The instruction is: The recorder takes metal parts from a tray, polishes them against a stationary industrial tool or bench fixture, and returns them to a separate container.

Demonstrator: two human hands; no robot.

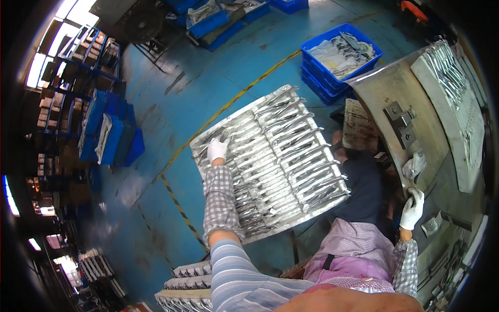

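My left hand (pixel 217 151), in a white glove, reaches to the far left corner of a white slotted tray (pixel 270 169). Its fingers are closed on a slim shiny metal part (pixel 227 137) in that corner. Rows of similar metal parts (pixel 318 174) lie across the tray, their exact kind too small to tell. At the right, my gloved right hand (pixel 412 209) is beside the workbench (pixel 382 86), its fingers curled. Whatever those fingers may hold cannot be made out. A crumpled pale bag or cloth (pixel 415 165) lies on the bench just beyond this hand.
A metal fixture (pixel 401 124) sits on the bench, and a pale board (pixel 447 86) with shiny metal parts stands along its right side. Stacked blue crates (pixel 325 86) stand on the floor beyond the tray. More blue crates (pixel 112 130) are at the left, near shelving (pixel 62 117).
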